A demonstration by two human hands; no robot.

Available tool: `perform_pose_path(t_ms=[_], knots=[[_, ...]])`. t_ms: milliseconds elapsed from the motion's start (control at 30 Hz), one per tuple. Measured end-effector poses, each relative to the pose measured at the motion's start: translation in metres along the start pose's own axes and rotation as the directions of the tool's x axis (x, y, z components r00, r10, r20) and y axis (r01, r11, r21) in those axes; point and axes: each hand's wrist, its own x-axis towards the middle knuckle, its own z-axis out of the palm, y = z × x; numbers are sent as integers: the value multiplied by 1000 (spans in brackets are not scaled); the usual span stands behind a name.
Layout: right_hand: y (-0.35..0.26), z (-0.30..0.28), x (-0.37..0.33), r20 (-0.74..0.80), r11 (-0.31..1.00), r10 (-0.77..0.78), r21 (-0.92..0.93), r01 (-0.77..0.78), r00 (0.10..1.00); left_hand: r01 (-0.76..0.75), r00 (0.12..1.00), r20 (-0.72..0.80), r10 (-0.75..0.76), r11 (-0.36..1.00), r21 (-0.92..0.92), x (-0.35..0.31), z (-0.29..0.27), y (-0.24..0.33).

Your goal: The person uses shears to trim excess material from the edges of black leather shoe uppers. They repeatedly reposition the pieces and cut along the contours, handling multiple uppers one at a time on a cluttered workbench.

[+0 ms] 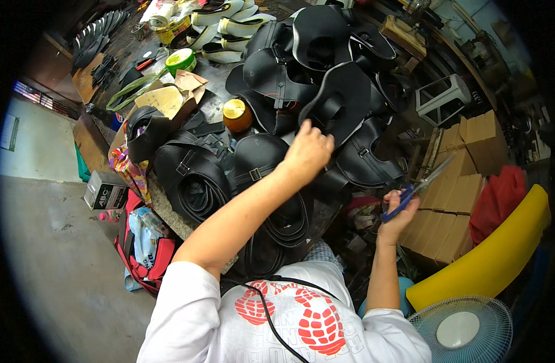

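Observation:
My right hand [401, 209] is closed around the blue handles of a pair of scissors [425, 181], whose blades point up and to the right. My left hand [309, 154] reaches over a heap of black leather shoe uppers, its fingers curled together at the edge of one upper [344, 97]. What those fingers pinch, if anything, is too small to make out. Just below this hand lies another upper [256, 158] with a buckled strap, and a third buckled upper [365, 157] sits between my two hands.
An orange-brown jar [237, 115] stands left of the heap, near a green-lidded tin [181, 60]. White-lined black pieces [232, 24] lie farther back. Cardboard boxes [453, 199], a yellow curved sheet [483, 254] and a fan [462, 330] are at my right. A red bag [162, 257] sits lower left.

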Motion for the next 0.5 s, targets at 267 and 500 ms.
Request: perform_pose_path(t_ms=[267, 500], knots=[[22, 17, 2, 177, 958, 272, 40, -283, 946, -36, 883, -433, -179, 895, -445, -1, -55, -26], [-32, 65, -16, 672, 849, 291, 147, -508, 681, 16, 773, 72, -630, -94, -995, -67, -110, -44]])
